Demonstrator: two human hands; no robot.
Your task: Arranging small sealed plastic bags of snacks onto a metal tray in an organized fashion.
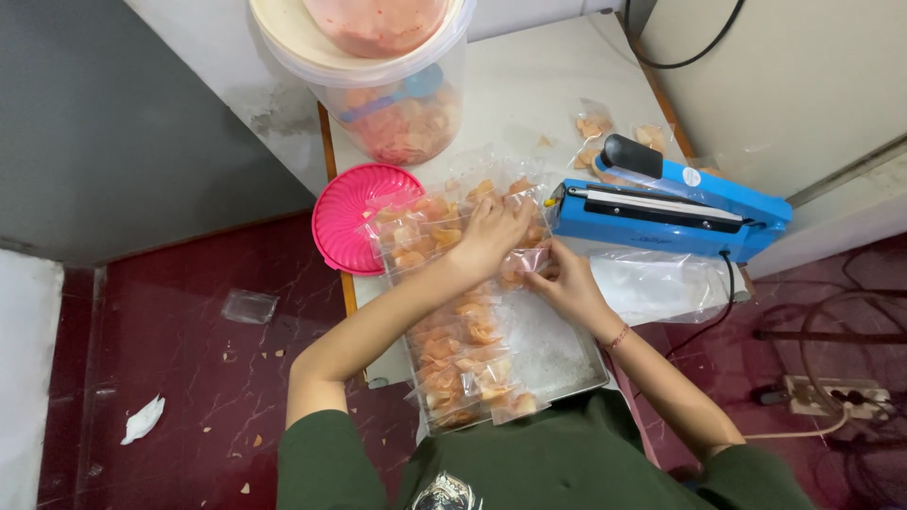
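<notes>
1. Dark red floor tiles surround a pale surface [529, 85] pushed against a light wall, with scraps and a crumpled bit of paper [142, 419] lying on the floor.
2. On the surface sits a metal tray [567, 364], and down its left side runs a row of small clear packets of orange chips [463, 349], already filled and overlapping one another.
3. Left hand [491, 231] lies flat, fingers spread, pressing on the packets at the far end of the tray.
4. Right hand [559, 279] is curled around one small packet [525, 267] just beside the left hand, pinching it between thumb and fingers.
5. Just right of the hands stands a blue heat sealer [671, 212], its arm down; a few more filled packets [593, 127] lie beyond it.
6. At the far edge a big clear tub [397, 104] holds loose chips, and a pink ribbed lid [354, 227] rests beside the tray.
7. Judging by this, much is packed: many packets are laid out, yet the tray's right half is bare and the tub is far from empty.
</notes>
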